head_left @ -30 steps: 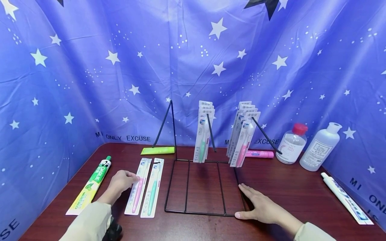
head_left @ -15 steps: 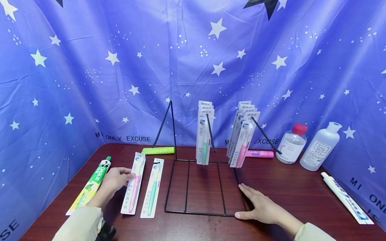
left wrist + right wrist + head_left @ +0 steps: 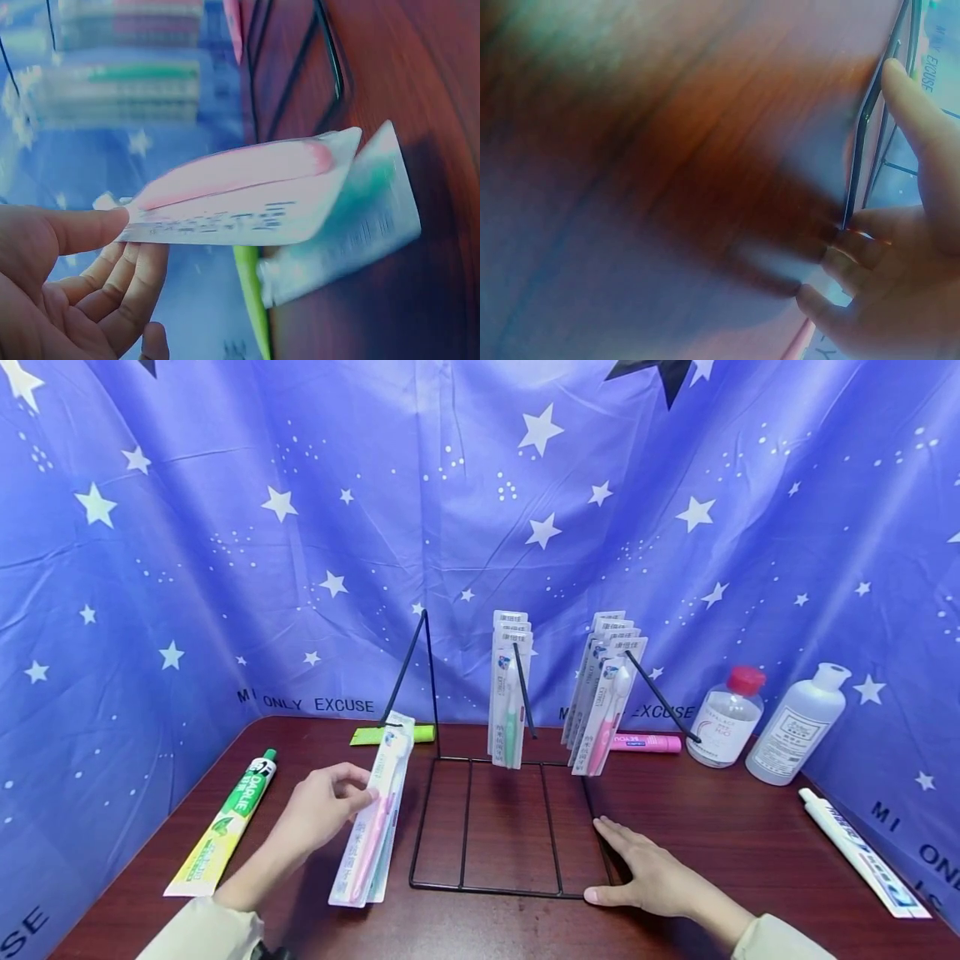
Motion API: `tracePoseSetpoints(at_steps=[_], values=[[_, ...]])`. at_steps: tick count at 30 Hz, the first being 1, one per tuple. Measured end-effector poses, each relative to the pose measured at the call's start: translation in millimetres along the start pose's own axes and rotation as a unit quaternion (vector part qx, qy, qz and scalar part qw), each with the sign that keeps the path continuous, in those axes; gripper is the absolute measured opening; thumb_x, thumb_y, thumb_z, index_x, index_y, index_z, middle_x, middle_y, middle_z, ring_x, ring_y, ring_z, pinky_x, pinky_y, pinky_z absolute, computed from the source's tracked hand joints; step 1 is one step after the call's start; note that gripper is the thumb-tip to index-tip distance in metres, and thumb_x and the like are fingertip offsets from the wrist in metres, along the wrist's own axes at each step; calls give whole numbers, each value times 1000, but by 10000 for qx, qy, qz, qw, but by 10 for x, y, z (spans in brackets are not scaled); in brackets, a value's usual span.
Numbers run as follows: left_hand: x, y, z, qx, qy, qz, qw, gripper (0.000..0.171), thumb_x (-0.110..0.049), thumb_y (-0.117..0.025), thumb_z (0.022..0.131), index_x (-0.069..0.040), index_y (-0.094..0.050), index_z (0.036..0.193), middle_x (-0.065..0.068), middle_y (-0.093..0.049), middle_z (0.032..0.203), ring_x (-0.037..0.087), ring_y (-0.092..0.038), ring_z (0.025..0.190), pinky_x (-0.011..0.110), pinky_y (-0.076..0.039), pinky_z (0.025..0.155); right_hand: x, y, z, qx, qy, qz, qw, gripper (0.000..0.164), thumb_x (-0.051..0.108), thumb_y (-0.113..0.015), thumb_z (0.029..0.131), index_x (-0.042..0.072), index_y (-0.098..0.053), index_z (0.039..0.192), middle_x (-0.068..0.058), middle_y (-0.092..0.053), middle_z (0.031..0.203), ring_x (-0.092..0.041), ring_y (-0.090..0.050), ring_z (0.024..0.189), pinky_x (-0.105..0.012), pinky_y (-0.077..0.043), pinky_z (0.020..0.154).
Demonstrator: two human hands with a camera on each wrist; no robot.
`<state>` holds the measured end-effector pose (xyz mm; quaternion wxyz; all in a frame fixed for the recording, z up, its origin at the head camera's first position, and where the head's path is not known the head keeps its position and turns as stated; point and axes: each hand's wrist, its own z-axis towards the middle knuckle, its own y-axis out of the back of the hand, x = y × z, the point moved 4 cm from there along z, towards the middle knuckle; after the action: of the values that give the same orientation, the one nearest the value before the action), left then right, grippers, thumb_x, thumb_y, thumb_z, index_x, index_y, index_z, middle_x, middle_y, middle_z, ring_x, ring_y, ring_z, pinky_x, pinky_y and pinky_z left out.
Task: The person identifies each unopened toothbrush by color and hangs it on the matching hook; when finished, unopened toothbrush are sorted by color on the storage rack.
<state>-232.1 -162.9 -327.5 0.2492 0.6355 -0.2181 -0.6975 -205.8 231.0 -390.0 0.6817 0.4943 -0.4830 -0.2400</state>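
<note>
Between thumb and fingers my left hand [image 3: 326, 802] pinches a packaged pink toothbrush [image 3: 372, 835], tilted and raised off the table. In the left wrist view the pink toothbrush pack [image 3: 240, 187] is held by one end. A packaged green toothbrush [image 3: 352, 217] lies beneath it, mostly covered in the head view. My right hand [image 3: 648, 872], fingers spread, rests at the right side of the black wire rack [image 3: 510, 892], thumb by its front corner. Green toothbrush packs [image 3: 510, 710] hang on the rack's middle hook and pink ones [image 3: 603, 718] on its right hook; its left hook [image 3: 402, 668] is bare.
A Darlie toothpaste tube [image 3: 225, 827] lies at left and a white toothpaste tube [image 3: 862, 852] at right. A red-capped bottle [image 3: 726, 718] and a white-capped bottle [image 3: 797, 727] stand at back right. Behind the rack lie a yellow-green box [image 3: 420, 734] and a pink tube [image 3: 656, 743].
My left hand has lifted the pink toothbrush pack from the table, first drawing it left, then moving it right over the green one. The right hand has stayed at the rack.
</note>
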Motion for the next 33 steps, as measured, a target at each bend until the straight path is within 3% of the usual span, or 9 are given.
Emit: tracePoseSetpoints(at_steps=[6, 11, 19, 24, 28, 30, 33], values=[[-321, -184, -187, 304, -573, 56, 9979, 13, -13, -69, 77, -15, -63, 89, -6, -62, 62, 11, -53, 57, 27, -41, 51, -15, -5, -10, 17, -40, 14, 10000, 95, 57, -66, 71, -4, -34, 136, -27, -35, 137, -45, -33, 123, -60, -31, 93], [-606, -351, -342, 786, -1210, -86, 9895, 9, -17, -69, 79, -17, -62, 85, -8, -63, 64, 7, -55, 57, 25, -45, 52, -29, -5, -13, 12, -72, 23, 10000, 95, 57, -66, 71, -4, -35, 136, -27, -34, 137, -45, -33, 123, -60, -30, 93], [-1030, -641, -581, 1433, -1950, -498, 9690, 9, -15, -68, 79, -20, -63, 85, -11, -64, 68, 2, -59, 61, 22, -47, 55, -23, -9, -13, 95, -240, 82, 9996, 96, 58, -66, 70, -2, -34, 137, -25, -34, 138, -44, -32, 124, -61, -30, 93], [-1272, -769, -710, 1580, -2401, -598, 9559, 10, -20, -69, 79, -24, -63, 86, -17, -64, 71, -3, -58, 61, 19, -46, 62, -10, -8, -6, -5, -271, -40, 9996, 94, 60, -66, 69, -1, -39, 135, -25, -38, 135, -44, -35, 121, -59, -32, 92], [-1460, -884, -771, 1686, -2744, -803, 9433, 10, -20, -68, 80, -25, -64, 87, -18, -64, 72, -7, -58, 62, 15, -46, 64, 0, -3, -9, -192, -154, -2, 9997, 79, 58, -68, 69, 2, -52, 122, -18, -52, 121, -36, -46, 113, -54, -38, 89], [-1549, -941, -782, 1677, -2961, -950, 9355, 10, -18, -68, 80, -23, -64, 87, -17, -64, 73, -8, -57, 63, 14, -47, 59, -2, -2, -15, -250, -41, 58, 9997, 73, 57, -68, 69, 5, -54, 118, -15, -54, 118, -32, -49, 109, -51, -40, 87], [-1668, -1017, -783, 1601, -3232, -1115, 9260, 10, -17, -68, 80, -22, -64, 88, -16, -65, 73, -11, -56, 62, 12, -46, 57, 2, -2, -27, -355, 262, 66, 9990, 76, 54, -68, 71, -1, -53, 121, -21, -53, 120, -34, -48, 111, -51, -40, 88]])
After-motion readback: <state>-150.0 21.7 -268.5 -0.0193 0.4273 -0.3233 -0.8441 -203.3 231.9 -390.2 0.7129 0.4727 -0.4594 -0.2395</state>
